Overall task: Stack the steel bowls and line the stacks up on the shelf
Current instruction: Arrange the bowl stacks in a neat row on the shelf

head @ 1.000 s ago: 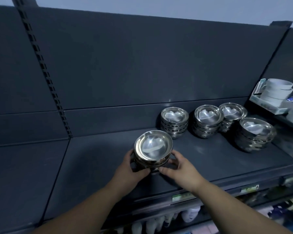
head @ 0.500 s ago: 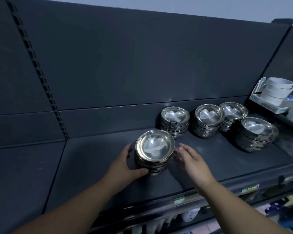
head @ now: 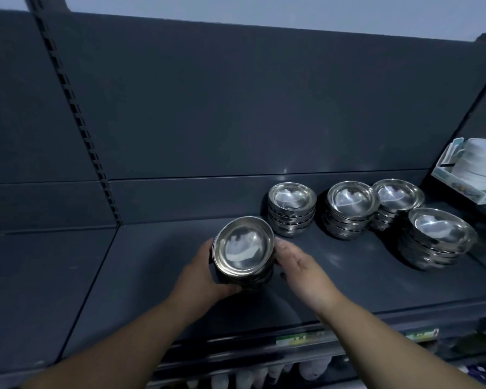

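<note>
A stack of steel bowls (head: pixel 243 249) is tilted toward me over the dark shelf (head: pixel 157 279). My left hand (head: pixel 205 273) grips its left side and underside. My right hand (head: pixel 298 265) touches its right side with fingers spread. Three more bowl stacks stand in a row by the back panel: one (head: pixel 291 207), a second (head: pixel 350 209) and a third (head: pixel 397 200). A further stack (head: pixel 438 237) sits nearer the front at the right.
A slotted upright (head: pixel 79 116) divides the back panel at left. White ceramic bowls in a box (head: pixel 477 169) sit on the neighbouring shelf at right. Price labels (head: pixel 300 338) run along the shelf's front edge, with bottles (head: pixel 264 374) below.
The stack has tipped toward me and lifted on its far side. My right hand, apart from it half a second ago, has come back against its right side.
</note>
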`<state>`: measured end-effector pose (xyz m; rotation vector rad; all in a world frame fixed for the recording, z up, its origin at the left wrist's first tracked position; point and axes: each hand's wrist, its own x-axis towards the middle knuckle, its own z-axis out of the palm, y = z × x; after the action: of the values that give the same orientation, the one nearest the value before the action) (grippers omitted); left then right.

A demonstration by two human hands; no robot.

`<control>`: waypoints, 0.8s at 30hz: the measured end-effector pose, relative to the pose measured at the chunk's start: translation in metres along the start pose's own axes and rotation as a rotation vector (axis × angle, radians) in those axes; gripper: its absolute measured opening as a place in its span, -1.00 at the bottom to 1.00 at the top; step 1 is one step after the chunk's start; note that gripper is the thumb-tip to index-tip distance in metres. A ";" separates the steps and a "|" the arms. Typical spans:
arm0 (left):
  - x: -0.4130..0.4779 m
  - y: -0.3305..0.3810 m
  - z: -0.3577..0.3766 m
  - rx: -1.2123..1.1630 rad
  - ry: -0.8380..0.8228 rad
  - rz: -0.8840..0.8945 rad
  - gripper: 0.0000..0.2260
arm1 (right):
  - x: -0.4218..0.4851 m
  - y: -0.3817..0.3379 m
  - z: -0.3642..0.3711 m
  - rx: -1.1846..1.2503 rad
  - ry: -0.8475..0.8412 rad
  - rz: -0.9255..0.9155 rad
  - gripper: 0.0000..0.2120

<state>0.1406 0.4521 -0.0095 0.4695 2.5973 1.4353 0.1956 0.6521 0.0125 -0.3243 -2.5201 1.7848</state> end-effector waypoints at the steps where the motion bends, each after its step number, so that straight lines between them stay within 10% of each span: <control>1: -0.001 0.001 0.000 0.003 0.003 -0.008 -0.19 | 0.000 0.000 -0.001 -0.001 -0.007 -0.005 -0.32; 9: -0.008 0.011 -0.004 -0.019 -0.010 -0.001 -0.34 | 0.001 0.005 0.001 -0.011 -0.020 -0.020 -0.46; 24: 0.001 0.021 -0.015 0.033 -0.043 0.044 -0.16 | 0.007 0.018 0.003 0.036 0.000 -0.022 -0.13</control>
<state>0.1398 0.4508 0.0164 0.5595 2.5964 1.3811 0.1909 0.6564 -0.0055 -0.2937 -2.4777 1.8199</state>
